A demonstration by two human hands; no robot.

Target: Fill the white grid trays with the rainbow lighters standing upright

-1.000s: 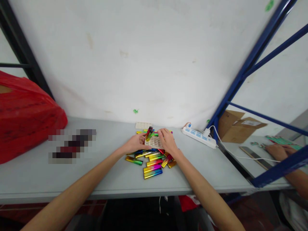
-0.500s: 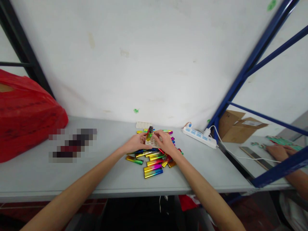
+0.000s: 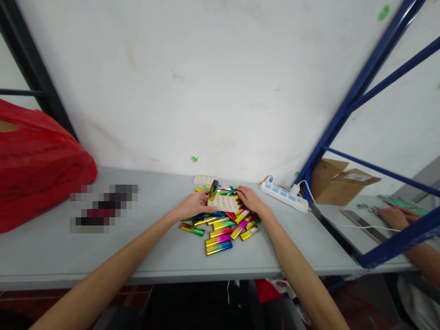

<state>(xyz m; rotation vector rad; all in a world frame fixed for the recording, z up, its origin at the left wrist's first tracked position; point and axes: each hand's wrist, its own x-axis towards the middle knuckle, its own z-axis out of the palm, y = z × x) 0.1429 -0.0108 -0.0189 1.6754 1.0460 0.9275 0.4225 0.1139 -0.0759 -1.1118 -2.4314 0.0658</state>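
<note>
My left hand (image 3: 195, 204) grips the left end of a cream holed tray (image 3: 223, 203), held above a pile of shiny multicoloured lighters (image 3: 220, 232). One lighter (image 3: 213, 190) stands upright in the tray's left end, close to my left fingers. My right hand (image 3: 250, 200) lies over the right back part of the pile, to the right of the tray, its fingers stretched out and touching lighters. Whether a lighter is under its fingertips is hidden.
A second cream tray (image 3: 205, 179) lies by the wall. At right are a white power strip (image 3: 284, 197), a blue frame post (image 3: 343, 119) and a cardboard box (image 3: 338, 183). A red bag (image 3: 41, 169) stands left. Another person's hands (image 3: 395, 217) work beyond the frame.
My right hand has left the upright lighter in the tray and moved right onto the pile. My left hand and the tray have stayed nearly in place.
</note>
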